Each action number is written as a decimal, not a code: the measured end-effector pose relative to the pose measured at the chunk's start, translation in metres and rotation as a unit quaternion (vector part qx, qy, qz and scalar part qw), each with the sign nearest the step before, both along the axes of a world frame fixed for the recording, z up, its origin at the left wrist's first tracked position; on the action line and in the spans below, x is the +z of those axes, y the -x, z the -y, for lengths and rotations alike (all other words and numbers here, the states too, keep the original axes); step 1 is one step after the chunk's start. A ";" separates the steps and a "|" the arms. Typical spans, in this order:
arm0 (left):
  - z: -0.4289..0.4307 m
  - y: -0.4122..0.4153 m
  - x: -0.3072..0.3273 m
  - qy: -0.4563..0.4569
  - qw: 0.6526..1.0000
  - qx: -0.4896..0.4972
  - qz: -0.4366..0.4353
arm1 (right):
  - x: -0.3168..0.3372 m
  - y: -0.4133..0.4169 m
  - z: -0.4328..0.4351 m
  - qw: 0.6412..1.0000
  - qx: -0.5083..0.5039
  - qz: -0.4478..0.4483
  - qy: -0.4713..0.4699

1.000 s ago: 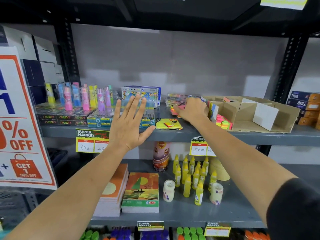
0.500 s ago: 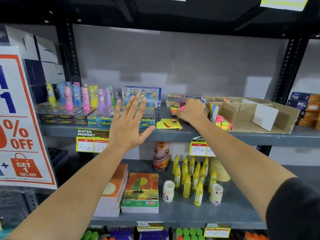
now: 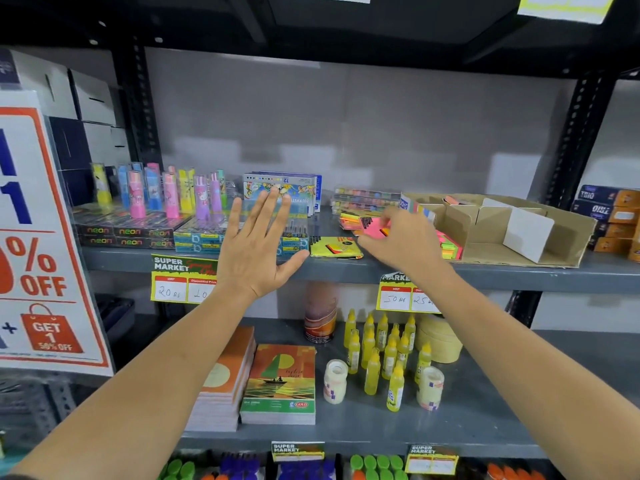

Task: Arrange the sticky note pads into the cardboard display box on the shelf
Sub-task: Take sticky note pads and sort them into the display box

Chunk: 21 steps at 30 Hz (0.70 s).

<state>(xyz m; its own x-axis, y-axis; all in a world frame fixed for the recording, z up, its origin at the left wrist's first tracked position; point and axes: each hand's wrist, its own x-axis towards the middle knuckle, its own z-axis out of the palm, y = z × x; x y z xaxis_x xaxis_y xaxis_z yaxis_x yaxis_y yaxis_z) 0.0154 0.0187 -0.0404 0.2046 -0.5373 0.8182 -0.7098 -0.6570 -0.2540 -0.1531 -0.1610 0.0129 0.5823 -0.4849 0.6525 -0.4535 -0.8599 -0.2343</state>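
Observation:
On the upper shelf my right hand [image 3: 403,239] grips a pink sticky note pad [image 3: 375,229] lifted off a small pile of pads [image 3: 351,220]. A yellow pad [image 3: 335,247] lies flat near the shelf's front edge, left of that hand. The cardboard display box [image 3: 561,237] stands to the right, with dividers and a stack of neon pads [image 3: 450,245] in its left compartment. My left hand [image 3: 258,251] hovers open, fingers spread, in front of the pen boxes, holding nothing.
Neon pen boxes [image 3: 124,233], upright coloured tubes [image 3: 166,194] and a crayon box [image 3: 282,188] fill the shelf's left half. Stacked small boxes [image 3: 609,216] sit right of the display box. Glue bottles [image 3: 381,351] and notebooks [image 3: 278,382] occupy the lower shelf. A sale sign [image 3: 41,237] hangs at left.
My right hand has come away from the pile toward me with a pink pad in its fingers. The left hand has stayed in place.

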 end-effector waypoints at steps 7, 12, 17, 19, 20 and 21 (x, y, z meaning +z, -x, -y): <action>0.001 -0.001 -0.001 0.004 1.000 -0.002 0.003 | -0.023 0.016 -0.003 0.997 0.069 -0.011 -0.012; 0.001 -0.002 -0.002 0.006 1.000 -0.002 0.001 | -0.025 0.017 -0.001 0.997 0.073 -0.011 -0.013; 0.001 -0.001 -0.002 0.006 1.000 0.000 0.001 | -0.020 0.014 0.000 0.997 0.066 -0.018 -0.046; 0.001 -0.001 -0.002 0.008 1.000 0.001 0.002 | -0.013 0.012 0.000 0.997 0.065 -0.013 -0.050; 0.000 -0.001 -0.002 0.008 1.000 0.001 0.003 | -0.008 0.010 0.000 0.997 0.061 -0.007 -0.048; 0.000 -0.001 -0.002 0.008 1.000 0.001 0.005 | -0.002 0.006 0.001 0.998 0.054 0.000 -0.046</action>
